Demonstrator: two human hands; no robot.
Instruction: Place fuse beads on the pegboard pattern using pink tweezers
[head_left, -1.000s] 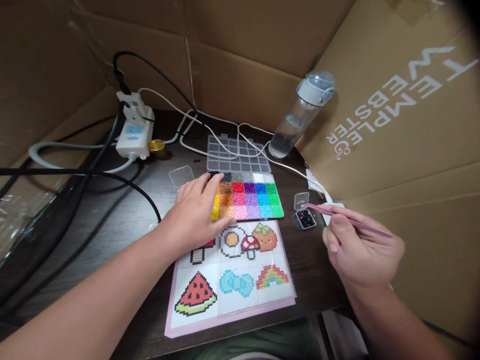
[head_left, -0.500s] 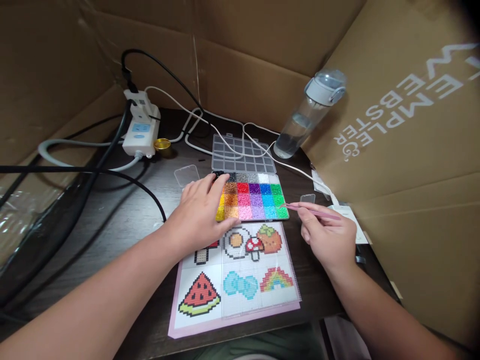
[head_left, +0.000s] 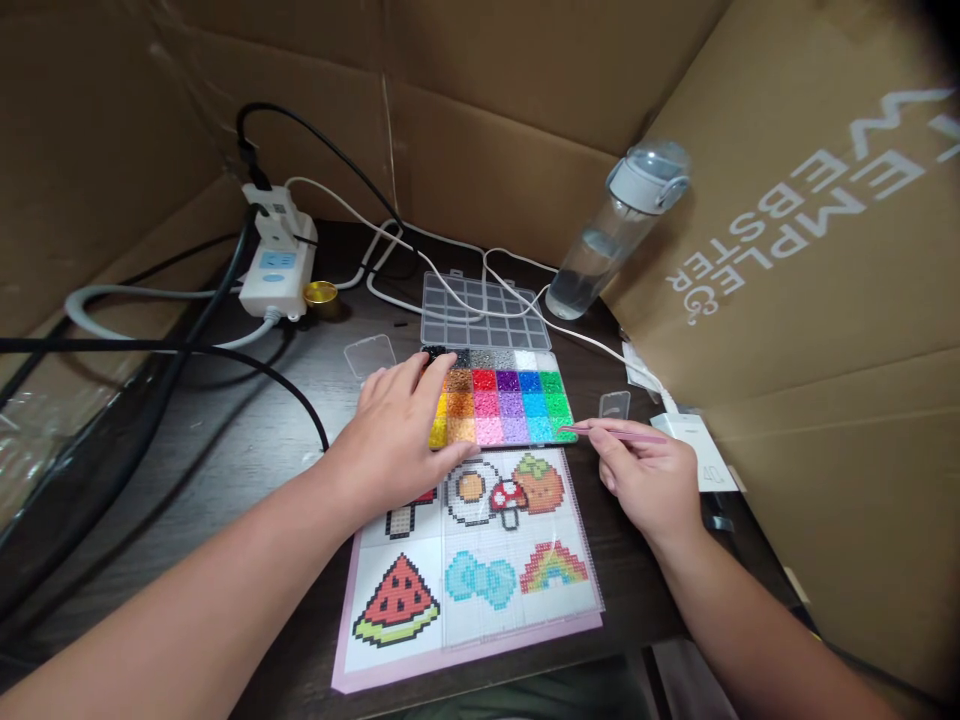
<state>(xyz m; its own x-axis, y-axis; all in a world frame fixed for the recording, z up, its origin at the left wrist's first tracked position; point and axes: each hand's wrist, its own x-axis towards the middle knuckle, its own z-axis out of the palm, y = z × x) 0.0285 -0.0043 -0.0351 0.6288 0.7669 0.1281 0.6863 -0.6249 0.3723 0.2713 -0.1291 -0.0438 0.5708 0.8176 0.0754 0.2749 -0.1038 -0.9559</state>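
R hand (head_left: pixel 645 475), nearly closed, pinches slim pink tweezers (head_left: pixel 626 434), tips at bright-green plastic beads (head_left: pixel 557 421), 4 o'clock in clear plastic compartment box (head_left: pixel 517 444). L hand (head_left: pixel 397 420), loosely spread, nothing visibly pinched, rests over box's 9 o'clock side. Prob. bead pick-up step; next move calls for light squeeze, box steady.

Perhaps a home desk (head_left: pixel 247 430) between cardboard walls (head_left: pixel 487 100).
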